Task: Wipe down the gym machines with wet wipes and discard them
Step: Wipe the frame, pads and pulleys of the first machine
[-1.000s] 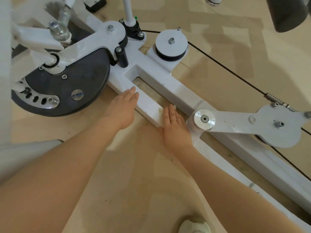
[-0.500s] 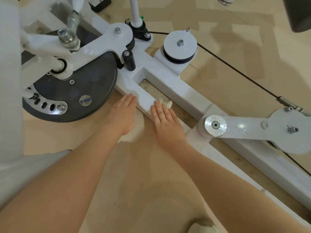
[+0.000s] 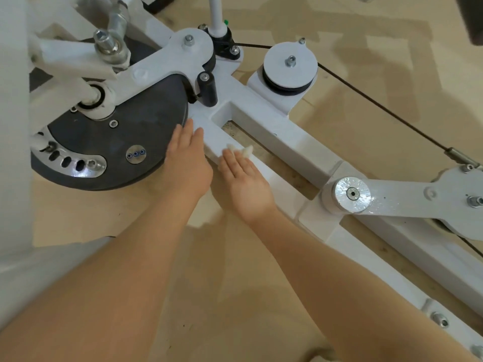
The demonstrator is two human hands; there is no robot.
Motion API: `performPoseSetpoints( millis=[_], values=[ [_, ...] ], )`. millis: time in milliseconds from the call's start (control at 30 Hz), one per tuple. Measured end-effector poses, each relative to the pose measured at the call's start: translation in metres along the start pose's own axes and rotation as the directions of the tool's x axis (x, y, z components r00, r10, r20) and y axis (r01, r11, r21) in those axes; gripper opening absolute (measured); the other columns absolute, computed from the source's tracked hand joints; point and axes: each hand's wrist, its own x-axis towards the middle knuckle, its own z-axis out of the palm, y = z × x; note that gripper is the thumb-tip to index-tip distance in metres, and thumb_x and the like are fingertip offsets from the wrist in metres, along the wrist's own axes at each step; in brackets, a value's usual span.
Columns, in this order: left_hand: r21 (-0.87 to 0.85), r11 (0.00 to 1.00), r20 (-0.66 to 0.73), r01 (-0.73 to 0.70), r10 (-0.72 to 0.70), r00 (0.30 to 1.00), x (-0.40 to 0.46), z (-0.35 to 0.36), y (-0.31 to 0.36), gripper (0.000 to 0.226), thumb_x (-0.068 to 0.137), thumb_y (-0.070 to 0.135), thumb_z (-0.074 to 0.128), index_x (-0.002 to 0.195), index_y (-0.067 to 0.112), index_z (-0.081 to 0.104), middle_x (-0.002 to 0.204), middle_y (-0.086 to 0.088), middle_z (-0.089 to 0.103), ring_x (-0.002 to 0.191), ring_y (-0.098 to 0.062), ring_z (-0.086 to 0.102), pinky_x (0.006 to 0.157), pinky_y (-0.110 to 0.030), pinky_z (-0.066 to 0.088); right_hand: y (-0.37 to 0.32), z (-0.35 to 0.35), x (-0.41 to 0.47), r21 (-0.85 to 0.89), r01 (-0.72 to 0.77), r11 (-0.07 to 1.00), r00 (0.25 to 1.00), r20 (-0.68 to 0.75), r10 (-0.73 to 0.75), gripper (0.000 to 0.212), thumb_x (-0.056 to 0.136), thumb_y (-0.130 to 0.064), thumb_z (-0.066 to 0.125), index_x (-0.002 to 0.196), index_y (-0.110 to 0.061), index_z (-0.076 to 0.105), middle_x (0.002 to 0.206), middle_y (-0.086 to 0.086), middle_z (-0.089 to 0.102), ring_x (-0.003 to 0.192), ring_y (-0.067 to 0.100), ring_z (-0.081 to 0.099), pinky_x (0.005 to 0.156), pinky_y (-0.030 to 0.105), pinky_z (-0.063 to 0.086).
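Observation:
A white gym machine frame [image 3: 282,131] lies low on the floor, running from upper left to lower right. My right hand [image 3: 243,178] lies flat on its near rail with straight fingers, pressing a white wet wipe [image 3: 243,150] that sticks out past the fingertips. My left hand [image 3: 187,158] rests flat with straight fingers at the rail's near edge, next to the dark round cam plate [image 3: 117,142]. Most of the wipe is hidden under my right hand.
A white pulley [image 3: 288,65] and a black cable [image 3: 379,105] sit beyond the rail. A shiny metal pivot cap [image 3: 352,194] joins a white lever arm at right. A black rubber stop [image 3: 207,88] stands near the cam. Tan floor surrounds the frame.
My right hand has slid the wipe up-left along the rail, away from the pivot cap. My left hand stays flat at the rail edge, now nearer the cam plate.

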Motion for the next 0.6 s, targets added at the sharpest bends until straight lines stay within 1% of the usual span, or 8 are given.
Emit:
performPoseSetpoints(
  millis=[67, 100, 133, 200, 267, 367, 433, 600],
  values=[
    [0.028, 0.996, -0.075, 0.086, -0.084, 0.994, -0.001, -0.002, -0.005, 0.064, 0.088, -0.001, 0.038, 0.148, 0.014, 0.019, 0.158, -0.001, -0.004, 0.144, -0.021, -0.006, 0.116, -0.036, 0.004, -0.005, -0.005, 0.017, -0.011, 0.087, 0.996, 0.994, 0.065, -0.086, 0.057, 0.09, 0.004, 0.027, 0.146, -0.001, 0.021, 0.156, 0.015, 0.014, 0.14, 0.027, 0.026, 0.113, 0.031, 0.022],
    [0.036, 0.991, -0.069, 0.126, -0.123, 0.99, -0.002, -0.003, -0.007, 0.063, 0.089, 0.0, 0.038, 0.147, 0.015, 0.02, 0.158, -0.001, -0.006, 0.144, -0.023, -0.007, 0.117, -0.037, 0.003, -0.003, -0.01, 0.021, 0.008, 0.053, 0.999, 0.994, 0.092, -0.053, 0.061, 0.091, 0.006, 0.032, 0.148, -0.003, 0.013, 0.158, 0.011, 0.002, 0.14, 0.025, 0.025, 0.11, 0.028, 0.024],
    [0.05, 0.988, -0.045, 0.147, -0.144, 0.988, -0.004, -0.003, -0.008, 0.06, 0.091, 0.003, 0.038, 0.147, 0.014, 0.02, 0.158, -0.001, -0.009, 0.144, -0.023, -0.008, 0.117, -0.037, 0.003, -0.002, -0.013, 0.021, 0.014, 0.019, 1.0, 0.997, 0.069, -0.02, 0.062, 0.089, 0.008, 0.04, 0.146, -0.001, 0.02, 0.158, 0.012, 0.004, 0.132, 0.024, 0.037, 0.101, 0.027, 0.036],
    [0.079, 0.986, -0.015, 0.147, -0.146, 0.989, -0.007, -0.003, -0.009, 0.059, 0.092, 0.005, 0.039, 0.147, 0.013, 0.02, 0.157, -0.003, -0.011, 0.144, -0.024, -0.008, 0.117, -0.038, 0.002, 0.005, -0.011, 0.01, 0.051, -0.045, 0.998, 0.998, -0.047, 0.047, 0.045, 0.081, 0.007, 0.051, 0.126, 0.004, 0.052, 0.145, 0.019, 0.038, 0.102, 0.025, 0.062, 0.073, 0.028, 0.05],
    [0.111, 0.985, -0.029, 0.129, -0.127, 0.992, -0.01, -0.004, -0.006, 0.059, 0.09, 0.004, 0.039, 0.146, 0.013, 0.022, 0.157, -0.004, -0.013, 0.144, -0.026, -0.01, 0.117, -0.038, 0.0, 0.02, -0.002, -0.018, 0.043, -0.125, 0.991, 0.985, -0.111, 0.13, 0.038, 0.085, 0.002, 0.043, 0.119, 0.004, 0.06, 0.131, 0.019, 0.055, 0.103, 0.026, 0.064, 0.084, 0.028, 0.05],
    [0.171, 0.984, -0.013, 0.056, -0.055, 0.998, -0.015, -0.004, 0.002, 0.06, 0.091, 0.006, 0.04, 0.147, 0.012, 0.02, 0.156, -0.005, -0.015, 0.143, -0.029, -0.015, 0.116, -0.039, -0.003, 0.038, 0.003, -0.069, -0.158, -0.143, 0.977, 0.983, -0.136, 0.122, 0.044, 0.081, 0.005, 0.036, 0.114, 0.003, 0.064, 0.124, 0.021, 0.06, 0.105, 0.03, 0.064, 0.095, 0.038, 0.047],
    [0.193, 0.98, 0.038, -0.051, 0.044, 0.998, -0.017, -0.004, 0.009, 0.06, 0.091, 0.007, 0.039, 0.147, 0.012, 0.018, 0.156, -0.006, -0.014, 0.142, -0.03, -0.016, 0.116, -0.04, -0.003, 0.046, 0.005, -0.096, -0.181, -0.138, 0.974, 0.984, -0.137, 0.114, 0.044, 0.082, 0.006, 0.035, 0.115, 0.001, 0.064, 0.125, 0.02, 0.06, 0.108, 0.031, 0.062, 0.102, 0.044, 0.042],
    [0.229, 0.96, 0.101, -0.162, 0.142, 0.985, -0.017, 0.0, 0.013, 0.057, 0.093, 0.012, 0.04, 0.146, 0.011, 0.019, 0.157, -0.006, -0.011, 0.143, -0.029, -0.014, 0.116, -0.04, -0.001, 0.042, 0.013, -0.087, -0.191, -0.152, 0.97, 0.965, -0.242, 0.104, 0.044, 0.082, 0.002, 0.035, 0.114, -0.001, 0.065, 0.123, 0.017, 0.062, 0.108, 0.031, 0.062, 0.094, 0.044, 0.048]
  ],
)
